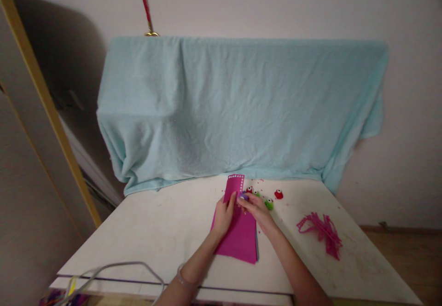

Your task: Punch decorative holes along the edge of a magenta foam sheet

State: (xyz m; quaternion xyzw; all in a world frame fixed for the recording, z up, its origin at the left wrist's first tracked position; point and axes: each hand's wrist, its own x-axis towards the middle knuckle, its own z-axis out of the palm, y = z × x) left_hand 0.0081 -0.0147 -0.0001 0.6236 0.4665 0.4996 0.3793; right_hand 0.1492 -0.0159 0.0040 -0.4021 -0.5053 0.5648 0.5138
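Just below the centre of the frame, the person's left hand [224,213] pinched a magenta paper strip [232,187], its top and right edges lined with holes. The right hand [257,208] gripped a small purple hole punch [243,196] at the strip's right edge. Below both hands, a stack of coloured paper [236,244], magenta on top, lay on the white desk [155,232]. To the right of centre sat 2 red punches [278,194] and 2 green punches [269,204]; crumpled magenta scraps [326,234] lay at lower right.

Purple object [244,196] partly hidden behind the right grip [258,209]
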